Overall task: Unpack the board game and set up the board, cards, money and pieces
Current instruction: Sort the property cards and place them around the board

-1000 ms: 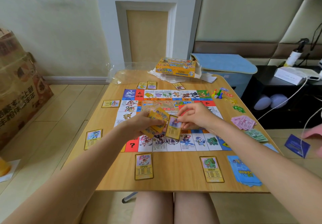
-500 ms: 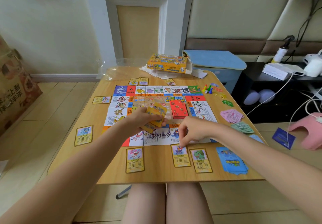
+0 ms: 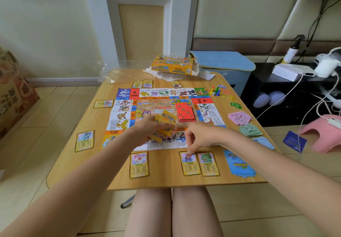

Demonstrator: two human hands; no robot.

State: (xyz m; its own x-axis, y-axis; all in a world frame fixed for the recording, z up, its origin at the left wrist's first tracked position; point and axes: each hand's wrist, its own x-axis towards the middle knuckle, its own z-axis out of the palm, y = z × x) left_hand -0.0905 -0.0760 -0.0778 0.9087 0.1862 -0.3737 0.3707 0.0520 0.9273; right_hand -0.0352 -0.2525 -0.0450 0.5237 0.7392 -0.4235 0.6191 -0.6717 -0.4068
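Presently: nine yellow cards lay around the board (image 3: pixel 166 118); left hand (image 3: pixel 149 131) gripped a card stack (image 3: pixel 165 121); right hand (image 3: pixel 201 137), fingers curled, touched the newly placed card (image 3: pixel 190 163), absent earlier.

Both forearms reach forward over the bare knees, the left hand (image 3: pixel 153 128) gripping a fan of cards (image 3: pixel 164 121) (thumb on top), the right hand (image 3: pixel 200 137) palm-down, fingers (image 3: pixel 190 149) curled downward.
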